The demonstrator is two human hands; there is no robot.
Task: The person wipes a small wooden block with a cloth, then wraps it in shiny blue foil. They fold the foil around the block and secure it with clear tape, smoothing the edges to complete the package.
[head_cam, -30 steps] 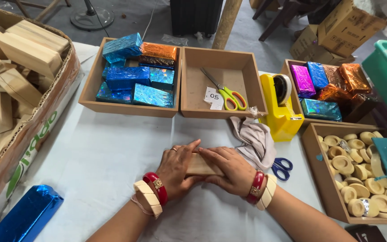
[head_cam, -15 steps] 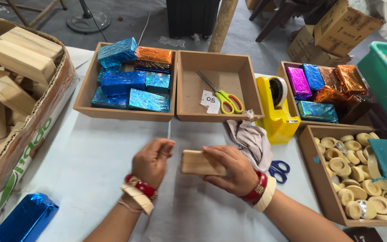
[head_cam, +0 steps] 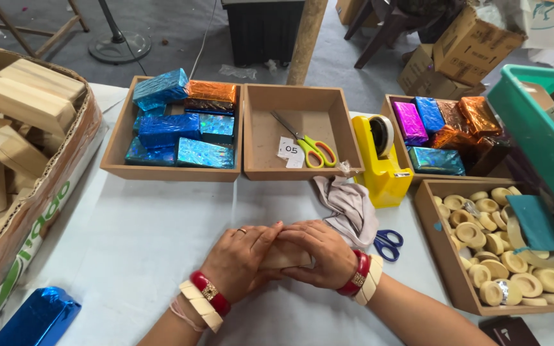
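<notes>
Bright, even daylight; only soft shadows under the left hand [head_cam: 238,259] and right hand [head_cam: 318,253]. Foil-wrapped blocks [head_cam: 181,125] beyond them glint. Frame edges bend slightly.

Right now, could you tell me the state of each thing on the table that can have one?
Wooden block: clasped by left hand and right hand.
Yellow scissors: closed, in middle tray.
Blue scissors: partly under grey cloth.
Tape dispenser: upright, loaded.
</notes>
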